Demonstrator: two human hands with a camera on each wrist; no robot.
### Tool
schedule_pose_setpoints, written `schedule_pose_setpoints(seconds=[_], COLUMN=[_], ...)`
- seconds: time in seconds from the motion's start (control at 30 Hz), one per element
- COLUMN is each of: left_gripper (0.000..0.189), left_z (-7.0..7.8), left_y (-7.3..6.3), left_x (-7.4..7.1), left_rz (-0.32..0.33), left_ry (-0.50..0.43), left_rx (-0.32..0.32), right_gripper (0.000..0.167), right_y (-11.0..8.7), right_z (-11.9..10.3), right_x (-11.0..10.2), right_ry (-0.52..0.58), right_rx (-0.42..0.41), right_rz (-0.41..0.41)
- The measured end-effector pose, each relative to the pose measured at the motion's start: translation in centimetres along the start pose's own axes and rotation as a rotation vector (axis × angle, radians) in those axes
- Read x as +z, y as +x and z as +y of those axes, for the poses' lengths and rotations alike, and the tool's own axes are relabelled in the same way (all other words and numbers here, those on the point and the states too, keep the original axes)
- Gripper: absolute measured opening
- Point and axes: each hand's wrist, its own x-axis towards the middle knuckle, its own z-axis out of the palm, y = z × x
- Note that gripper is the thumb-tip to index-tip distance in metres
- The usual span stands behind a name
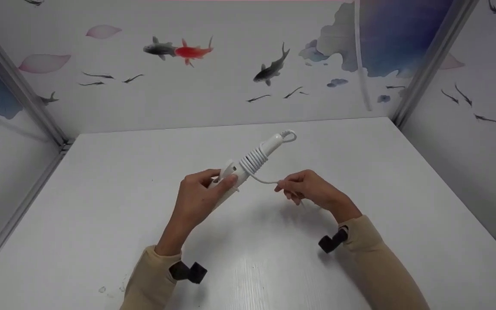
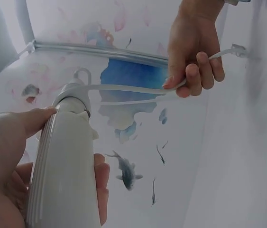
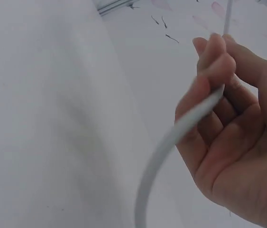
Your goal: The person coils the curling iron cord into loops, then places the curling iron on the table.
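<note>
My left hand [image 1: 196, 196] grips a white wand-shaped electric appliance [image 1: 272, 144] by its wider body, the thumb lying along the near side. The appliance tilts up to the right above the table. A white cord [image 1: 254, 160] is wound in several turns around its narrower part and forms a small loop at the far tip. From these turns the cord runs to my right hand [image 1: 312, 187], which pinches it between thumb and fingers. In the left wrist view, the ribbed body [image 2: 67, 166] is close up. The right wrist view shows the loose cord [image 3: 157, 161] curving down below the fingers.
Under both hands lies a white tabletop [image 1: 101, 224]. Upright panels printed with fish and petals stand behind it and at both sides, including the back panel [image 1: 222, 94]. Metal posts [image 1: 435, 64] frame the corners.
</note>
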Motion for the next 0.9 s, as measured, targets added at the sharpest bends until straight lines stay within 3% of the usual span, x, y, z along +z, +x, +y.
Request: schedule_pose_setpoints(seconds=[0.13, 0.27, 0.33, 0.5, 0.6, 0.77, 0.9], left_gripper=[0.042, 0.038, 0.036, 0.039, 0.045, 0.046, 0.042], left_z=[0.0, -0.2, -0.4, -0.8, -0.8, -0.7, -0.7], left_y=[-0.2, -0.3, -0.4, -0.6, -0.9, -1.2, -1.4], left_x=[0.2, 0.3, 0.4, 0.7, 0.9, 1.2, 1.6], left_rz=[-0.092, -0.186, -0.243, -0.418, -0.489, -0.508, -0.467], left_ry=[0.010, 0.037, 0.054, 0.118, 0.175, 0.279, 0.375], left_rx=[0.044, 0.102, 0.132, 0.218, 0.278, 0.367, 0.381], right_gripper=[0.051, 0.033, 0.022, 0.023, 0.028, 0.028, 0.021], right_y=[-0.1, -0.2, -0.4, -1.3, -1.6, -2.2, -3.0], right_z=[-0.3, -0.9, -1.4, -3.0, -3.5, -4.0, -4.5], right_x=[0.3, 0.7, 0.9, 1.1, 1.0, 0.4, -0.1], right_ry=[-0.050, -0.120, -0.124, -0.154, -0.198, -0.217, -0.221], right_rx=[0.046, 0.086, 0.061, 0.001, 0.021, -0.005, -0.086], right_rz=[0.109, 0.225, 0.270, 0.313, 0.321, 0.303, 0.290])
